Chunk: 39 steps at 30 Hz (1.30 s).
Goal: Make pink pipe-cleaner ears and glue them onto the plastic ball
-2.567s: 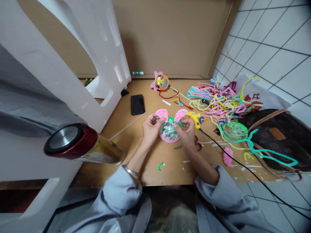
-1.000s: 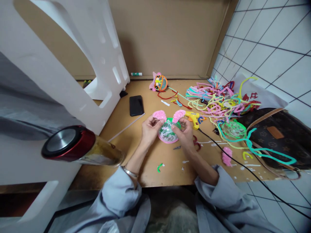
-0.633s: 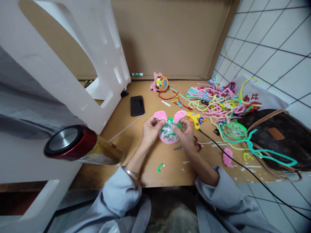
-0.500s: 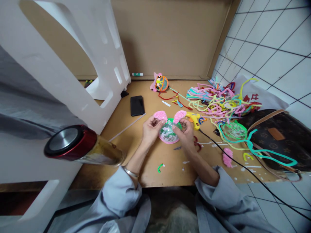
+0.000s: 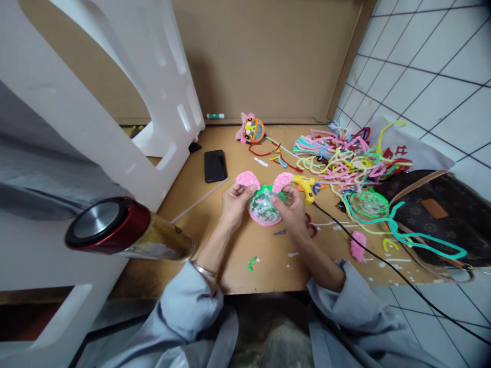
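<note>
My left hand [image 5: 235, 203] pinches a pink fuzzy ear-shaped piece [image 5: 246, 178] by its lower end, at the upper left of a round, clear-looking ornament [image 5: 264, 210] with green and pink pipe-cleaner edging. My right hand [image 5: 290, 205] is closed around the lower end of a second pink fuzzy ear-shaped piece [image 5: 283, 181], its thumb over the ornament's right side. Whether the right piece is fixed to the ornament, I cannot tell. Just right of this hand lies a yellow glue gun [image 5: 306, 188]. Red-handled scissors [image 5: 311, 226] are partly hidden beneath the right wrist.
A heap of coloured pipe cleaners [image 5: 345, 153] and a brown handbag [image 5: 441, 220] crowd the right. The glue gun's black cord [image 5: 360, 240] crosses the table's right side. A black phone [image 5: 215, 166], a bottle [image 5: 130, 227] and a finished-looking ornament [image 5: 253, 130] stand or lie around.
My left hand has shifted slightly left with its pink piece, which now tilts more outward. My right hand stays almost in place at the ornament. The whole view has shifted a little.
</note>
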Motion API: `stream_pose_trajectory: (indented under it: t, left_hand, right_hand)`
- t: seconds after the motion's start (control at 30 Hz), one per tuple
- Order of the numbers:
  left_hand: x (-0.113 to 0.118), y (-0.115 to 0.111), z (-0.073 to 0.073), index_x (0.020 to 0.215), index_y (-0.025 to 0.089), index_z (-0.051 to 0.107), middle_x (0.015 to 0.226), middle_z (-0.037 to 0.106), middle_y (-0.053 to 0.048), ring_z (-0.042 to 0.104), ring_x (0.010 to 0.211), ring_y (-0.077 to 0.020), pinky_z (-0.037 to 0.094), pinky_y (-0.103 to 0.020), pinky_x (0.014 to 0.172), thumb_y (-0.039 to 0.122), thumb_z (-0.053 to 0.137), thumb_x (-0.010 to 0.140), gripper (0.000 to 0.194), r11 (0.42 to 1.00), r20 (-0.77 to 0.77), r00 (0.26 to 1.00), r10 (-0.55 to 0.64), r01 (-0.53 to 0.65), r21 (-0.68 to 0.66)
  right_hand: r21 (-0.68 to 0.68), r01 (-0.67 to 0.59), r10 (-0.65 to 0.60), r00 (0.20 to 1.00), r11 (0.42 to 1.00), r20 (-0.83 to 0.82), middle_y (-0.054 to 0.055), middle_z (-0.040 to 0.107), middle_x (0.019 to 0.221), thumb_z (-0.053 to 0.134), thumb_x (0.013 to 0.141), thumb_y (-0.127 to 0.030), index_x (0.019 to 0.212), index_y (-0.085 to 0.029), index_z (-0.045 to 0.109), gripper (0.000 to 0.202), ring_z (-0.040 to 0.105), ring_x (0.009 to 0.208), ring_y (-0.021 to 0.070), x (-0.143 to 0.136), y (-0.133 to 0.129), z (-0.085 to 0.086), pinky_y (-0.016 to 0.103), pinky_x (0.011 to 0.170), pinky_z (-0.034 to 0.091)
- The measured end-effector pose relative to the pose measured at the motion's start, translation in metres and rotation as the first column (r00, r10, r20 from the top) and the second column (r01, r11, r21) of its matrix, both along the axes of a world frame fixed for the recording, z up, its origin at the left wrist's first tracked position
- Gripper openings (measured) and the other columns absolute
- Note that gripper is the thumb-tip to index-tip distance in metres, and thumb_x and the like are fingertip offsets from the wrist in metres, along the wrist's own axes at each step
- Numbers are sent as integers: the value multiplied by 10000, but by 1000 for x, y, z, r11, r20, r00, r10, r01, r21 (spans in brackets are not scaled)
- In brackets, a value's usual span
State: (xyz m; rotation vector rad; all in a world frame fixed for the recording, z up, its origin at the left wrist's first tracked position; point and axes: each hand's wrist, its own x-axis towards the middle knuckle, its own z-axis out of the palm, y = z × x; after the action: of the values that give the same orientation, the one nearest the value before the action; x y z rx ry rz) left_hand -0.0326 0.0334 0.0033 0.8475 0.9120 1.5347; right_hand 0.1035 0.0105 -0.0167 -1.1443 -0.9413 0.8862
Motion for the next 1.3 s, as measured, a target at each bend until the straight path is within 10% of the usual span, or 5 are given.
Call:
stream_pose_trajectory:
  t: [1.3]
  left_hand:
    - [-7,3,-3,734,152,768,693,731,-10,622,624,-120,498,-244,664,295,915,508,305,999,-109,993,-39,40,8]
  right_hand:
    - [-4,20,-20,995,1000,-96,58,698,967,812,565,-389,927,-210,595,458,633,948,227,0,7,-6,417,920,522]
